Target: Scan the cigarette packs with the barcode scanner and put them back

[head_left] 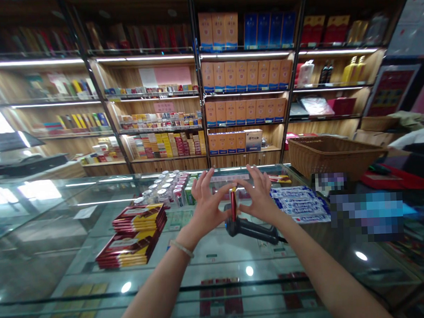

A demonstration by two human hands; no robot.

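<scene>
Between my two hands a thin red-and-gold chocolate bar stands upright, seen edge-on. My left hand pinches it from the left with thumb and index finger, the other fingers raised. From the right, my right hand pinches it the same way. Just below and behind the bar, a black handheld scanner lies on the glass counter. Similar red-and-gold bars lie in two stacks, a front stack and a back stack, left of my hands.
Several clear-lidded jars stand behind the stacks. Blue-and-white toothpaste-like packs lie on the right, near a wicker basket. Shelves of orange boxes line the back wall. A monitor stands far left.
</scene>
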